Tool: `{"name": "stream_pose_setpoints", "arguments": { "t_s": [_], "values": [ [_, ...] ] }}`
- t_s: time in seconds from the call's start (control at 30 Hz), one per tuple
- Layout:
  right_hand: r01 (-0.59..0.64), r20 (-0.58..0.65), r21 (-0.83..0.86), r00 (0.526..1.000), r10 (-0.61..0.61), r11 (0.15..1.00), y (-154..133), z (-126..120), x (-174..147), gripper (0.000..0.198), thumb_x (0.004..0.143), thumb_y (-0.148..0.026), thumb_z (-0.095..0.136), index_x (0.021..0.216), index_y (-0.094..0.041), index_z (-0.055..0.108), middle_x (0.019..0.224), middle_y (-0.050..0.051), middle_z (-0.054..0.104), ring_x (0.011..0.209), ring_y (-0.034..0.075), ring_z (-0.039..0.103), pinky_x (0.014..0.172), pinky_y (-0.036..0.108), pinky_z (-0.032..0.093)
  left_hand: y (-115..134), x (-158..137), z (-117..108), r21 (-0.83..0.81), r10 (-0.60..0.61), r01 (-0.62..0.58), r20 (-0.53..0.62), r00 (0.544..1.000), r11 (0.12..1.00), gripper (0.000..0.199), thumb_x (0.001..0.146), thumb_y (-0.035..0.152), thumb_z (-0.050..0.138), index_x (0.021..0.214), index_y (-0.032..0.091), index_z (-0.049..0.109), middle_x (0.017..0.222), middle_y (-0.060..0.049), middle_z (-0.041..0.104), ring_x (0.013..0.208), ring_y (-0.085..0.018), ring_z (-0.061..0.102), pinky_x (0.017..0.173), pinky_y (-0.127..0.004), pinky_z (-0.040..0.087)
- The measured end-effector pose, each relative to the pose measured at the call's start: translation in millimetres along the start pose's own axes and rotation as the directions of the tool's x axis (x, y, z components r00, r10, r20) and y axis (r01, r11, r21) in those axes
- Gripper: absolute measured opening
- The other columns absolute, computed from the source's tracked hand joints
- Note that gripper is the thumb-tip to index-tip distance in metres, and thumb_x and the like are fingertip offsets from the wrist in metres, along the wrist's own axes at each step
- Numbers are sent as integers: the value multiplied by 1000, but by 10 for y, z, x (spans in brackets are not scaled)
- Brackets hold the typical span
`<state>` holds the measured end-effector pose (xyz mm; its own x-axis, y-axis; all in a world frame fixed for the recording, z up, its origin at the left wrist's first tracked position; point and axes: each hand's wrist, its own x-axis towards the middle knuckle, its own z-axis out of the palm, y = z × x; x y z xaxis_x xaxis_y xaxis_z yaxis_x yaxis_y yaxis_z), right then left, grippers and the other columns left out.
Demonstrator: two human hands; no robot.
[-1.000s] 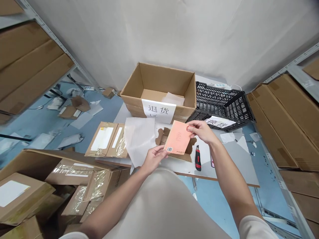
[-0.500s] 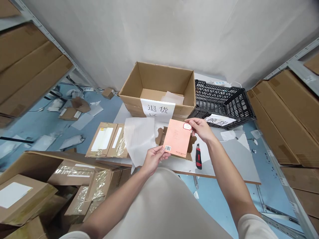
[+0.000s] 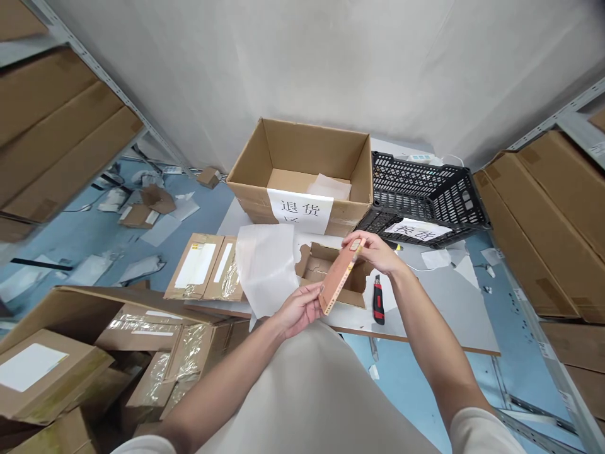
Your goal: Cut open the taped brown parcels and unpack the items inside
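Between my two hands is a thin salmon-pink book (image 3: 338,275), tilted so that one narrow edge faces me. My left hand (image 3: 302,309) pinches its lower left corner. Its upper right end is gripped by my right hand (image 3: 375,251), thumb and fingers closed on it. Beneath the book an opened small cardboard box (image 3: 317,265) lies on the table, with nothing seen inside the part that shows. Right of that box rests a red and black utility knife (image 3: 379,300). White foam wrap (image 3: 267,268) lies left of the box.
Behind stand a large open carton (image 3: 246,195) with a paper sign and a black plastic crate (image 3: 425,214). Two taped parcels (image 3: 195,265) lie at the table's left. A big box of parcels (image 3: 85,295) is lower left. Shelves with cartons (image 3: 543,221) flank both sides.
The book has turned from showing its flat pink face with a barcode to showing a narrow edge. More of the small box beneath it is now visible.
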<state>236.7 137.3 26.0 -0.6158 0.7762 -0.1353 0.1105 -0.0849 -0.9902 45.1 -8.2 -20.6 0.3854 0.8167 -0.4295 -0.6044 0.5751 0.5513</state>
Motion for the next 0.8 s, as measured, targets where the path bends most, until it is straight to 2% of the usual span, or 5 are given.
{"name": "stream_pose_setpoints", "arguments": {
  "t_s": [0.13, 0.2, 0.3, 0.47, 0.8],
  "values": [
    [-75, -27, 33, 997, 76, 997, 36, -96, 3, 25, 72, -39, 69, 83, -18, 68, 74, 1, 68, 68, 14, 63, 65, 27, 50, 41, 16, -66, 94, 239, -233, -58, 969, 968, 55, 77, 61, 54, 106, 16, 65, 106, -12, 66, 97, -22, 61, 79, -32, 49],
    [-104, -50, 25, 993, 105, 994, 50, -146, 10, 28, 71, -40, 69, 87, -17, 69, 72, 1, 68, 63, 12, 61, 61, 25, 49, 49, 33, -123, 173, 357, -336, -103, 929, 926, 60, 70, 66, 57, 99, 15, 67, 102, -12, 67, 92, -23, 63, 77, -34, 51],
    [-110, -90, 17, 990, 111, 994, 69, -195, 28, 34, 69, -41, 71, 93, -17, 71, 73, 1, 69, 60, 11, 59, 56, 24, 48, 26, 63, -178, 361, 437, -345, -215, 873, 867, 48, 63, 51, 73, 94, 14, 68, 87, -8, 70, 75, -19, 65, 70, -32, 52],
    [-97, -200, 119, 973, 120, 988, 113, -224, 60, 34, 67, -41, 73, 94, -19, 72, 79, 3, 71, 66, 12, 62, 61, 25, 52, -36, 97, -163, 360, 405, -291, -299, 864, 886, 45, 64, 44, 74, 96, 13, 68, 75, -5, 71, 68, -17, 66, 69, -31, 52],
    [-168, -127, 81, 976, 177, 982, 66, -252, 136, 40, 69, -41, 72, 104, -22, 69, 79, 3, 72, 60, 12, 65, 55, 25, 58, 13, 170, -168, 247, 341, -272, -302, 890, 930, 42, 67, 40, 73, 98, 12, 68, 71, -5, 70, 66, -15, 65, 69, -27, 50]
  ]
}}
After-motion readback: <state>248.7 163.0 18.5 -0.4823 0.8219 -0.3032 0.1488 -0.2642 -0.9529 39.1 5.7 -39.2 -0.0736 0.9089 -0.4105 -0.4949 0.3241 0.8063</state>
